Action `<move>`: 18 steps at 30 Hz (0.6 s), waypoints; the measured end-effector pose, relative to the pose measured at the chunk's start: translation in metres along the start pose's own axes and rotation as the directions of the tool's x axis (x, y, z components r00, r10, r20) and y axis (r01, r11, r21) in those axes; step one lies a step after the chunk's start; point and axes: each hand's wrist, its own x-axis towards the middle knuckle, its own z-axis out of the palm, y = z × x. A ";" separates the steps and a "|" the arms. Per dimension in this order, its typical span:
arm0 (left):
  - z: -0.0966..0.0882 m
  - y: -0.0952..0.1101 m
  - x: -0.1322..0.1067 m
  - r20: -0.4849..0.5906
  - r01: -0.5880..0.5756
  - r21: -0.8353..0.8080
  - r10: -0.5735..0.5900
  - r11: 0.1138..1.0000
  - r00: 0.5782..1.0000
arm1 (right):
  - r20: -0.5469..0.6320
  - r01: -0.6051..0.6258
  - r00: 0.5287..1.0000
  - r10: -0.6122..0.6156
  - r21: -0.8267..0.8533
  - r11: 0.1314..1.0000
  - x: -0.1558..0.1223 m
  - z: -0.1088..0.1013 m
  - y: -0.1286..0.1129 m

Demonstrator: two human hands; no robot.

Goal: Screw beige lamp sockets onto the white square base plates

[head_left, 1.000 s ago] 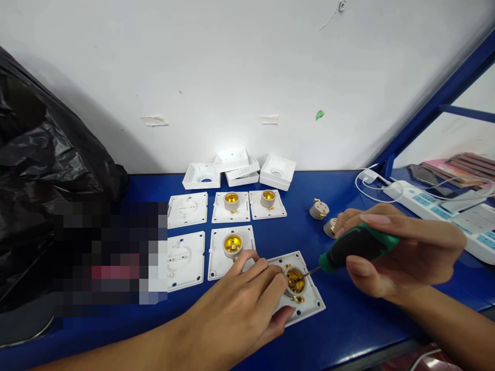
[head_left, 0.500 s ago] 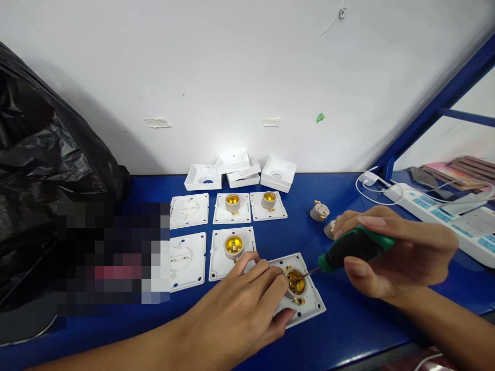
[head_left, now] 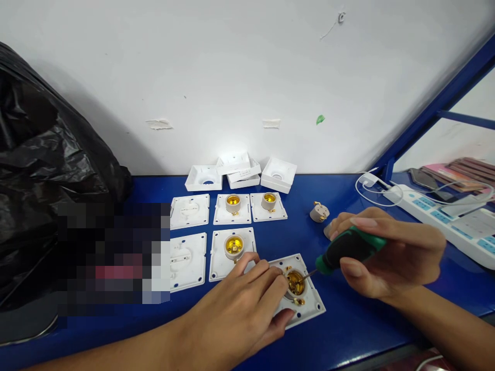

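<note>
A white square plate with a brass lamp socket lies on the blue table near the front edge. My left hand rests on this plate, fingers pressed round the socket's left side and thumb on the plate's front edge. My right hand is wrapped round a green and black screwdriver. The screwdriver's thin shaft points left and down, with its tip inside the brass socket.
More white plates, some with brass sockets, lie in rows behind. White housings are stacked by the wall. Two loose sockets sit near my right hand. A power strip lies at right, a black plastic bag at left.
My right hand with the screwdriver has shifted slightly left toward the socket. My left hand and the plate stay in place.
</note>
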 end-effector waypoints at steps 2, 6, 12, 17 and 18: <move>0.000 0.000 0.000 0.007 0.002 -0.003 -0.002 1.000 1.000 | -0.007 0.014 1.000 -0.014 0.012 1.000 -0.003 0.002 0.002; 0.000 -0.001 0.000 0.023 0.000 -0.005 0.000 1.000 1.000 | -0.001 -0.001 1.000 0.001 -0.004 1.000 -0.006 0.003 0.000; -0.001 -0.001 0.000 0.035 0.003 -0.003 -0.003 1.000 0.999 | 0.045 0.030 0.998 -0.031 0.029 0.999 0.004 0.003 -0.009; -0.001 -0.001 0.001 0.029 -0.007 -0.001 0.007 1.000 1.000 | 0.140 0.031 0.989 -0.038 0.048 0.998 0.015 -0.004 -0.013; -0.001 -0.001 0.001 0.027 -0.006 -0.001 0.006 1.000 1.000 | 0.159 0.023 0.987 -0.030 0.047 0.999 0.015 -0.005 -0.014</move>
